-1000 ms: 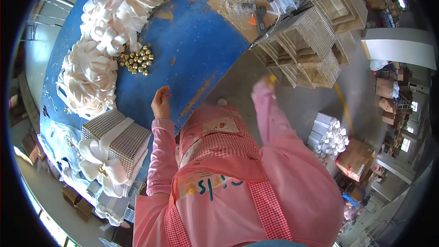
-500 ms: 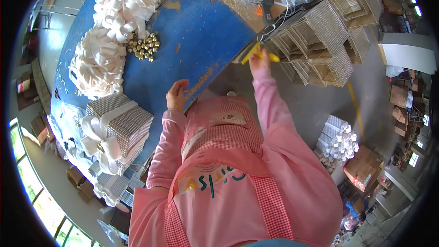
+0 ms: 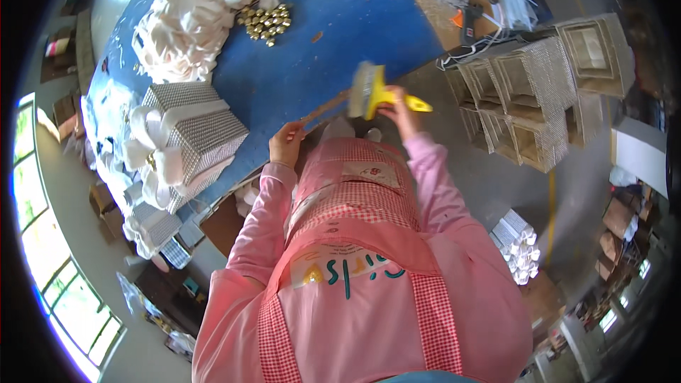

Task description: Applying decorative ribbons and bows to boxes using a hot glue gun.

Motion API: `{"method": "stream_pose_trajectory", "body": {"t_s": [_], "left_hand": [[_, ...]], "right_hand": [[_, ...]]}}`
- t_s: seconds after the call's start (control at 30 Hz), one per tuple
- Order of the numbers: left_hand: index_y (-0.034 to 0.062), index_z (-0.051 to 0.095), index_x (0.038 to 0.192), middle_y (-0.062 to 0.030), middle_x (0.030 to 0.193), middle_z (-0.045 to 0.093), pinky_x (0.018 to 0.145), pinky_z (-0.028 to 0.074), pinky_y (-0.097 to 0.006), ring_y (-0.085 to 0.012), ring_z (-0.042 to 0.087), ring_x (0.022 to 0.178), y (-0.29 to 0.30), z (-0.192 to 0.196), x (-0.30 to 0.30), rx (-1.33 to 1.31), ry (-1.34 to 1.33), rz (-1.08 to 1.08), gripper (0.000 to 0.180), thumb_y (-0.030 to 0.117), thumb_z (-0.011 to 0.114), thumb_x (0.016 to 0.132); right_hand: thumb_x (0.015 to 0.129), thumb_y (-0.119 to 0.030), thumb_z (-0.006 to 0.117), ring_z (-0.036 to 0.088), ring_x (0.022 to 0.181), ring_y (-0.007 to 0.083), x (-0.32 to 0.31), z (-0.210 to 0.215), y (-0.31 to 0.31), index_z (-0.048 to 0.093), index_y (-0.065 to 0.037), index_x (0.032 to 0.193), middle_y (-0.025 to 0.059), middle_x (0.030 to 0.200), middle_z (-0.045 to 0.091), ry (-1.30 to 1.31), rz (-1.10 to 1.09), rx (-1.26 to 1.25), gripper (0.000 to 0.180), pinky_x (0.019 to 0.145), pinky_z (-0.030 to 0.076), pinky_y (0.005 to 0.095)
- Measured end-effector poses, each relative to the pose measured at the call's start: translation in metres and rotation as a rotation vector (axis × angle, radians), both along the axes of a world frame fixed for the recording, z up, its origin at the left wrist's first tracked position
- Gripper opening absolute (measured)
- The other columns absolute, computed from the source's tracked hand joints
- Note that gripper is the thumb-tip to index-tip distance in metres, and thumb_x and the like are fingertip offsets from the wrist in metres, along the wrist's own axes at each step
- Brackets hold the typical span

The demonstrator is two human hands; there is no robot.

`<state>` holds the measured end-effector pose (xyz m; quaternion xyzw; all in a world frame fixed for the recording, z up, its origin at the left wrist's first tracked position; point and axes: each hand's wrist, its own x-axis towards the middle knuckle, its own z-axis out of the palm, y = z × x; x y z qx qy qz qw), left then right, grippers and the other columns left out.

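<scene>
A yellow-handled flat brush (image 3: 375, 92) is gripped in my right hand (image 3: 399, 112), just off the table's front edge. Its pale bristles point left and are slightly smeared by motion. By the same edge, further left, my left hand (image 3: 286, 144) is loosely bent with a gap between thumb and fingers; nothing shows in it. Beyond my hands spreads the blue tabletop (image 3: 312, 78). To the left of my left hand stands a woven silvery gift box (image 3: 202, 131) with a white ribbon bow (image 3: 152, 156).
White ribbon bows (image 3: 186, 28) are heaped at the far left beside gold bells (image 3: 264, 23). A glue gun (image 3: 468, 25) lies on a brown board at the far right. Open woven box frames (image 3: 521, 96) are stacked right of the table. More bow-topped boxes (image 3: 516, 241) stand lower right.
My right hand has brought the brush back from the box frames, leftward and nearer, and turned its bristles left. My left hand stays by the table edge. The whole view has swung left.
</scene>
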<state>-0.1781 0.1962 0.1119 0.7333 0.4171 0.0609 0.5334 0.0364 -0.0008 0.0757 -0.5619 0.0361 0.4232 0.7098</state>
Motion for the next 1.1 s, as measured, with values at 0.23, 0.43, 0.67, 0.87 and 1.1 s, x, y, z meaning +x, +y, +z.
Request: {"method": "stream_pose_trajectory", "body": {"t_s": [0.23,0.43,0.67,0.87,1.1], "left_hand": [[0.0069,0.065,0.090,-0.0034,0.072,0.058,0.060,0.047,-0.022,-0.0101,0.057,0.064,-0.021,-0.015,-0.095,0.137,0.060,0.216,0.015,0.005,0.063,0.075],[0.0063,0.066,0.088,-0.0024,0.073,0.063,0.061,0.048,-0.022,-0.0094,0.060,0.066,-0.035,-0.031,-0.103,-0.026,-0.009,0.239,0.013,0.007,0.064,0.075],[0.0062,0.067,0.085,-0.0038,0.074,0.064,0.064,0.049,-0.023,-0.0105,0.060,0.069,-0.058,-0.064,-0.085,-0.151,0.133,0.348,0.012,0.010,0.068,0.074],[0.0055,0.067,0.086,-0.0036,0.076,0.066,0.065,0.050,-0.023,-0.0098,0.061,0.069,-0.066,-0.066,-0.092,-0.111,0.182,0.381,0.016,0.012,0.070,0.072],[0.0027,0.064,0.094,-0.0047,0.079,0.065,0.060,0.048,-0.022,-0.0105,0.060,0.066,-0.089,-0.082,-0.164,-0.442,-0.054,0.845,0.015,0.012,0.060,0.083]], "right_hand": [[0.081,-0.025,0.061,0.059,0.082,0.0151,-0.125,0.013,0.140,0.062,-0.008,0.091,0.0042,0.087,0.062,-0.446,0.627,-0.059,0.019,0.070,0.048,0.0273],[0.088,-0.024,0.053,0.061,0.084,0.0218,0.033,-0.102,0.028,0.053,-0.004,0.105,0.0117,0.095,0.060,-0.152,-0.092,-0.061,0.026,0.070,0.053,0.0334],[0.076,-0.036,0.067,0.060,0.078,0.0181,0.096,-0.046,-0.151,0.058,-0.009,0.104,0.0075,0.096,0.060,-0.283,-0.398,-0.513,0.039,0.068,0.050,0.0273],[0.088,-0.027,0.055,0.062,0.077,0.0200,-0.080,0.028,0.034,0.050,-0.003,0.107,0.0116,0.094,0.059,-0.153,0.336,-0.151,0.031,0.066,0.054,0.0305],[0.081,-0.022,0.064,0.058,0.061,0.0098,-0.213,-0.030,0.163,0.060,-0.008,0.092,0.0042,0.077,0.060,-0.024,0.646,-0.024,0.018,0.054,0.048,0.0233]]}}
